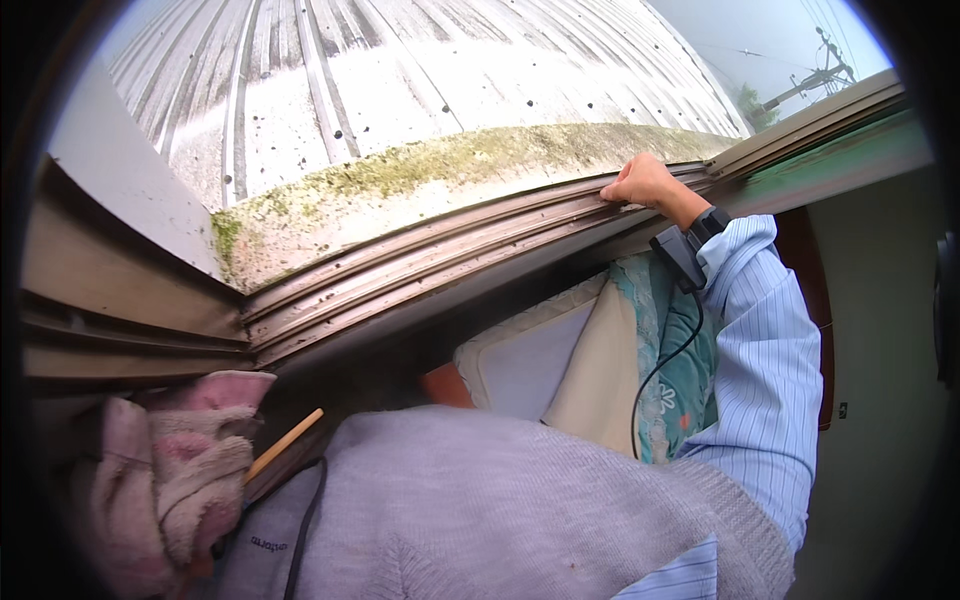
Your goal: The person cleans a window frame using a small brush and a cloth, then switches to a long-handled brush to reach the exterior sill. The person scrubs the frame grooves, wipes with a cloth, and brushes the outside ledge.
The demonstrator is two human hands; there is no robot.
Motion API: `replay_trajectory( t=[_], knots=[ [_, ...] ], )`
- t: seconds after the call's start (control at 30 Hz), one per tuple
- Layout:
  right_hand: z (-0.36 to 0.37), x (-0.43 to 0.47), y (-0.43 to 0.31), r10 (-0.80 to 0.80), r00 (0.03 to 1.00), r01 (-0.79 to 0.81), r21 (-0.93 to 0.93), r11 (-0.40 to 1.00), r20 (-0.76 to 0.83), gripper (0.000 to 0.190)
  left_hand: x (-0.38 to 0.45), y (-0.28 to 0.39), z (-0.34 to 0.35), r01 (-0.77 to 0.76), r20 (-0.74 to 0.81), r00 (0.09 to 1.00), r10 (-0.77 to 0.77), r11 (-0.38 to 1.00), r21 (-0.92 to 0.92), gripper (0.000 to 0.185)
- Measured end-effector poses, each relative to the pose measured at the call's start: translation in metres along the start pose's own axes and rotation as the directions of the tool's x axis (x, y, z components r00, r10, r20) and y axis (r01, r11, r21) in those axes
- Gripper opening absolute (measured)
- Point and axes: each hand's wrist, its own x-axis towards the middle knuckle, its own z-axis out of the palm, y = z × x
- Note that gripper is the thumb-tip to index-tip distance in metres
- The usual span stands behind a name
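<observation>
My right hand [646,182] reaches to the far right part of a metal window track [442,259]. Its fingers are curled together, and the fingertips touch the track's rails; whether anything small is pinched between them is hidden. Dark specks of dirt lie along the grooves. Around the right wrist is a black strap with a black device [679,256], and a cable runs down from it. My left hand is out of view. At the lower left, a crumpled pink towel [184,465] hangs below the window frame, beside a thin wooden stick [285,446].
Beyond the track is a mossy concrete ledge [420,169], then a corrugated roof [420,90]. A sliding frame [817,120] stands at the right end. Under the window are folded teal floral bedding [667,397] and a pale panel [532,360], close to my body.
</observation>
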Motion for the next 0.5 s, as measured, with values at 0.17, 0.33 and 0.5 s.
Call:
replay_trajectory(
  t=[0.17, 0.33, 0.5],
  knots=[
    [-0.001, 0.014, -0.006, 0.208, 0.97, -0.217, 0.063, 0.974, 0.129, 0.038, -0.009, 0.001, -0.014, -0.096, -0.004, 0.995, 0.096, 0.995, 0.017, 0.066],
    [0.006, 0.023, -0.014, 0.242, 0.968, -0.24, -0.027, 0.97, 0.07, 0.021, -0.026, 0.003, -0.028, -0.134, -0.016, 0.991, 0.135, 0.991, 0.021, 0.067],
    [0.003, 0.003, -0.019, 0.155, 0.986, -0.163, -0.146, 0.976, -0.069, 0.035, -0.039, 0.01, -0.035, -0.147, -0.031, 0.989, 0.148, 0.989, 0.028, 0.068]
  ],
)
